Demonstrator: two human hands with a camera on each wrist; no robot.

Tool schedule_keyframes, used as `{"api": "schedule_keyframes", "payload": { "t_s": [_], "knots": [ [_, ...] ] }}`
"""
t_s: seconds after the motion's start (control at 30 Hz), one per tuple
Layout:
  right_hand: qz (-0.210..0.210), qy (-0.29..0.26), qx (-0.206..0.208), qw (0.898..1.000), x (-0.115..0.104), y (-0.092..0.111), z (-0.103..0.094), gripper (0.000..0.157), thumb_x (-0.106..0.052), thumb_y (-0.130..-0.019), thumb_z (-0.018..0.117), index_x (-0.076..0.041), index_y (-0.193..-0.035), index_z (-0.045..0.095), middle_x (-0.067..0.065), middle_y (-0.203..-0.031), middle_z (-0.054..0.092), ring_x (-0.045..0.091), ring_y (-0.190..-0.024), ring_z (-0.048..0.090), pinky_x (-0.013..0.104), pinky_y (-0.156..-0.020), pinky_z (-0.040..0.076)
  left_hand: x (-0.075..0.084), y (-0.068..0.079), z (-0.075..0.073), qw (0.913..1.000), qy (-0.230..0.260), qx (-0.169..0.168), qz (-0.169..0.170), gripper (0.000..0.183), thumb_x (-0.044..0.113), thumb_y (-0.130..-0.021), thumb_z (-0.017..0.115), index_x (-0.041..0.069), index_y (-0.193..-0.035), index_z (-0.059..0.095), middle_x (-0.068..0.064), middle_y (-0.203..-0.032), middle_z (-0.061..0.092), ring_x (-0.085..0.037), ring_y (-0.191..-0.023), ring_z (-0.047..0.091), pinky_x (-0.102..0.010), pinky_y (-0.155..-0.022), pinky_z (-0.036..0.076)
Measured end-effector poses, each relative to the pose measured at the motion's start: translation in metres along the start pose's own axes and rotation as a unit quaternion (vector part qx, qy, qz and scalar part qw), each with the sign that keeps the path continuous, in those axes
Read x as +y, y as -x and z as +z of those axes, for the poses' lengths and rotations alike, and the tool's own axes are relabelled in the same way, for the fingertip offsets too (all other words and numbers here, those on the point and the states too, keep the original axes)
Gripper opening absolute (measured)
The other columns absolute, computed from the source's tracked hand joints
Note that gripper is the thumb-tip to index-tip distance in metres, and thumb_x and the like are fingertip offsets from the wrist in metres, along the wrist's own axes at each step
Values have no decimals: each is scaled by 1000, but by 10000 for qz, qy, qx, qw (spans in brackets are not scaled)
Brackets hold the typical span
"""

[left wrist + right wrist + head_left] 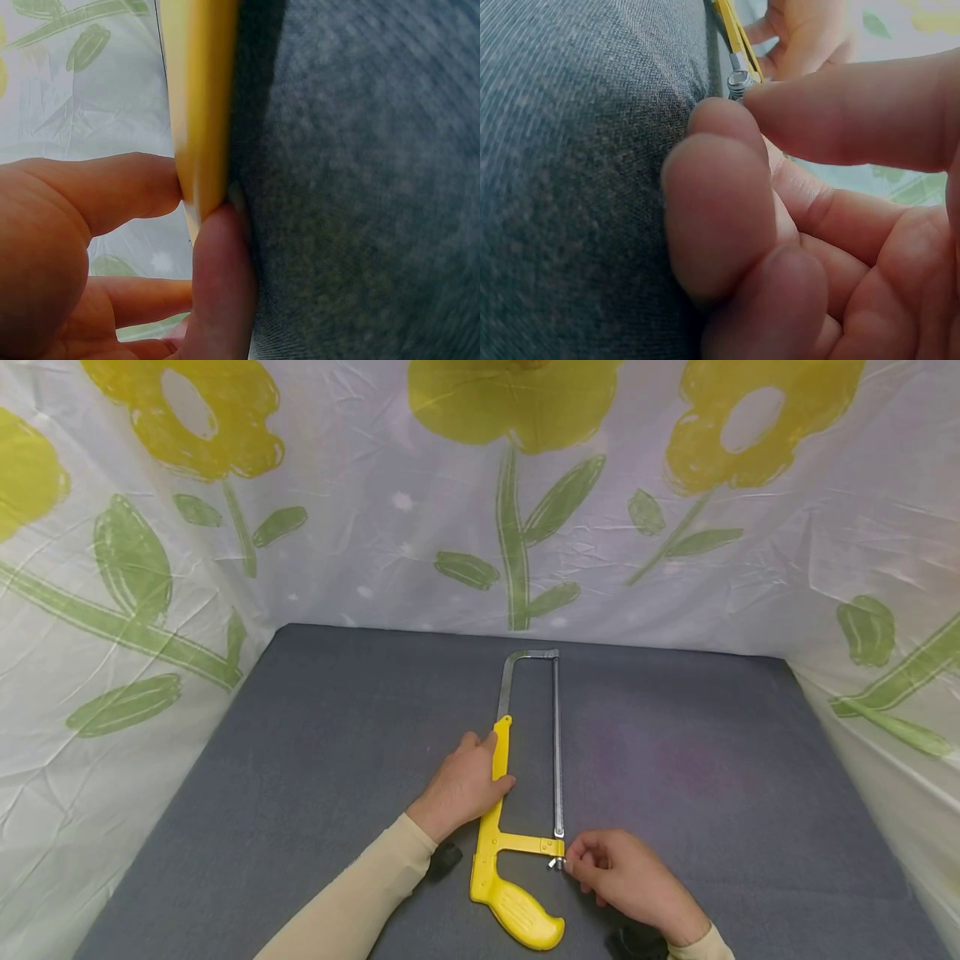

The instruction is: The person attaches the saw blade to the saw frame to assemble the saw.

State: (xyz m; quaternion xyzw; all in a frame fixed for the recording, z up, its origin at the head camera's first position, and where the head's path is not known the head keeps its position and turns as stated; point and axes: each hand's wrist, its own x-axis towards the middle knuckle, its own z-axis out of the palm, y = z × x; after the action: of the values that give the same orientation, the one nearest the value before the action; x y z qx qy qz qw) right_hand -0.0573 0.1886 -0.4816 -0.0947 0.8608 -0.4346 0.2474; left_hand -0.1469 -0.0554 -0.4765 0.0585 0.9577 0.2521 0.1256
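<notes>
A hacksaw [488,827] with a yellow frame and handle lies on the dark grey table, its handle end toward me. Its silver blade [557,743] runs along the right side, up to the bent metal front of the frame. My left hand [467,781] grips the yellow back bar, thumb on one side and fingers on the other; the left wrist view shows this pinch close up. At the blade's near end, my right hand [626,872] pinches at the small metal wing nut [557,863] with thumb and forefinger. The screw's threaded tip [739,79] shows just beyond those fingertips.
The table [360,718] is covered in grey cloth and extends to both sides of the saw. A white curtain [360,543] with yellow flowers hangs behind it and along both sides. Black wrist gear [636,942] sits under the right wrist.
</notes>
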Motion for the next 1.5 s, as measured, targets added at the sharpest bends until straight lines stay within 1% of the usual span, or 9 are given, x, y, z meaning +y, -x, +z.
{"api": "schedule_keyframes", "payload": {
  "t_s": [0.23, 0.5, 0.67, 0.8, 0.9, 1.07, 1.2, 1.37, 1.5],
  "knots": [
    [163, -33, 28, 9999, 0, 0, 1, 11, -22, -99, 77, -14, -93, 75, -3, -67, 62, 15, -54, 59, 30, -52, 50, 0, 0, 0, 10000, -35, 11, -3, 81, 34, -98, 81, 4, -164, 46, -21, -137, 58, -21, -84, 59, -30, -70, 56],
    [142, -23, 110, 9998, -3, 1, 1, 12, -23, -98, 79, -14, -93, 72, -2, -67, 62, 14, -53, 58, 30, -51, 50, 0, -1, 1, 10000, -28, 2, -32, 81, 34, -97, 81, 4, -164, 45, -21, -137, 58, -21, -84, 58, -30, -70, 56],
    [97, 82, 244, 9996, -4, 1, 1, 20, -29, -98, 79, -15, -92, 67, -4, -66, 62, 14, -51, 59, 29, -50, 49, 0, -1, 0, 10000, 6, 9, -28, 81, 33, -97, 81, 4, -164, 45, -21, -136, 58, -20, -84, 58, -29, -69, 56],
    [157, 35, 213, 9996, -3, -1, 1, 27, -36, -98, 79, -16, -86, 66, -5, -66, 61, 13, -52, 59, 30, -51, 51, 0, 0, 0, 10000, -14, 10, -5, 81, 34, -97, 81, 4, -164, 45, -20, -134, 58, -20, -82, 58, -29, -68, 55],
    [197, -20, 169, 9997, -3, -1, 1, 30, -39, -98, 80, -16, -84, 67, -5, -66, 61, 13, -53, 59, 31, -51, 51, 0, 0, 0, 10000, -29, 8, 2, 81, 34, -97, 82, 4, -164, 45, -20, -134, 58, -20, -82, 58, -29, -68, 55],
    [440, -30, 176, 9989, -5, -1, 1, 32, -43, -95, 82, -16, -82, 69, -4, -65, 61, 15, -54, 58, 32, -51, 50, 0, 0, 0, 10000, -57, -13, -40, 82, 34, -97, 82, 5, -164, 45, -20, -136, 58, -20, -83, 58, -29, -70, 57],
    [665, 59, 299, 9973, -8, -1, 3, 37, -48, -92, 84, -16, -80, 68, -5, -62, 58, 15, -53, 57, 31, -51, 47, 1, 0, 0, 10000, -46, -29, -68, 82, 33, -97, 82, 5, -164, 45, -20, -136, 58, -20, -83, 58, -29, -70, 57],
    [793, 213, 531, 9952, -11, -1, 6, 41, -52, -87, 88, -17, -76, 68, -7, -59, 54, 15, -51, 55, 30, -49, 44, 0, 0, 1, 10000, -34, -36, -64, 82, 34, -98, 81, 5, -165, 44, -20, -137, 57, -20, -84, 58, -30, -71, 57],
    [854, 312, 605, 9940, -13, -2, 7, 40, -52, -86, 89, -18, -75, 69, -7, -57, 54, 14, -50, 54, 30, -49, 43, -1, -1, 0, 10000, -71, -20, -12, 82, 35, -98, 81, 4, -164, 45, -21, -137, 57, -20, -83, 59, -31, -72, 57]
  ]
}}
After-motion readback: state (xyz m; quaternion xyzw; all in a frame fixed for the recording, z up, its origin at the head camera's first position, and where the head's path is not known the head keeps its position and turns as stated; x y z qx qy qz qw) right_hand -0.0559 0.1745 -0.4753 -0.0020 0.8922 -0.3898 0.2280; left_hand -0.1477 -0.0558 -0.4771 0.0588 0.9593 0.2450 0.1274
